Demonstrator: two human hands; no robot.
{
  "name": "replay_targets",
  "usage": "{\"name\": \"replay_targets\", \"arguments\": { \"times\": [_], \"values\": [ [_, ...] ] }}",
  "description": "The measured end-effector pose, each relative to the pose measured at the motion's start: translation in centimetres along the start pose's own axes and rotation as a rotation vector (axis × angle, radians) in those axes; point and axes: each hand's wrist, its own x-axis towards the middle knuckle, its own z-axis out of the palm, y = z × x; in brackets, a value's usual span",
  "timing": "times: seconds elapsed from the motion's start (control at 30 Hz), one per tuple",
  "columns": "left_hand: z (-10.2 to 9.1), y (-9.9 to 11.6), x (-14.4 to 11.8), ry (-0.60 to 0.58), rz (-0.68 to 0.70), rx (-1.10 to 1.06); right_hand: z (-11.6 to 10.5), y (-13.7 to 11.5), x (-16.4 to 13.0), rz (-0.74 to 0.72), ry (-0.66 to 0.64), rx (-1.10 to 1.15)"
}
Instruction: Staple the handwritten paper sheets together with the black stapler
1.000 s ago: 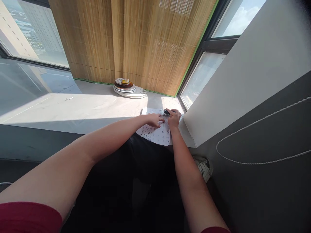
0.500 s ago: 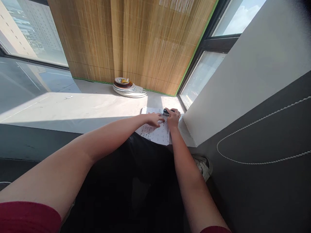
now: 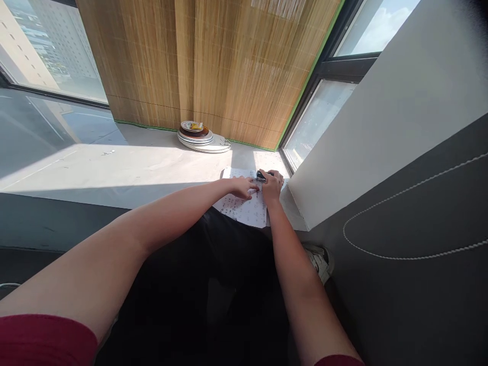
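Head view: our right hand (image 3: 272,185) grips the black stapler (image 3: 261,176); left hand (image 3: 241,187) fingers flat on the printed sheets (image 3: 244,208). We keep them square.

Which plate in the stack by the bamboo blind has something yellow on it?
The top plate, the smallest in the stack. It carries a yellow item, while the brown plate beneath and the wide white plates below show bare rims.

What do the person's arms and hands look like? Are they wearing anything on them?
Both arms are bare from the upper arm down. Short dark red sleeves show at the bottom edge, the left sleeve and a sliver of the right sleeve. The left hand and right hand wear no gloves. No watch, bracelet or ring can be made out; the hands are small in the picture.
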Motion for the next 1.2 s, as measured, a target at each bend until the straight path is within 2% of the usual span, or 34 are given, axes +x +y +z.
{"name": "replay_targets", "arguments": {
  "times": [0.3, 0.57, 0.83, 1.0, 1.1, 1.2],
  "values": [
    [0.1, -0.1, -0.1, 0.008, 0.009, -0.026, -0.3, -0.9, 0.1, -0.017, -0.12, -0.098],
    [-0.3, 0.0, -0.6, -0.015, 0.003, 0.021, -0.2, -1.0, -0.5, -0.071, -0.066, -0.173],
    [-0.8, -0.2, -0.8, -0.038, -0.007, 0.065, 0.0, 0.0, -0.4, 0.164, 0.144, -0.087],
    [-0.7, -0.3, -0.9, -0.038, -0.062, 0.076, 0.3, 0.7, -0.4, 0.296, 0.176, -0.055],
    [-0.6, -0.4, -1.1, -0.035, -0.106, 0.075, -0.2, 1.1, -0.5, 0.392, 0.205, -0.015],
    [-0.6, -0.5, -1.2, -0.029, -0.119, 0.025, -1.1, 1.1, -0.6, 0.478, 0.321, 0.044]
  ]
}}
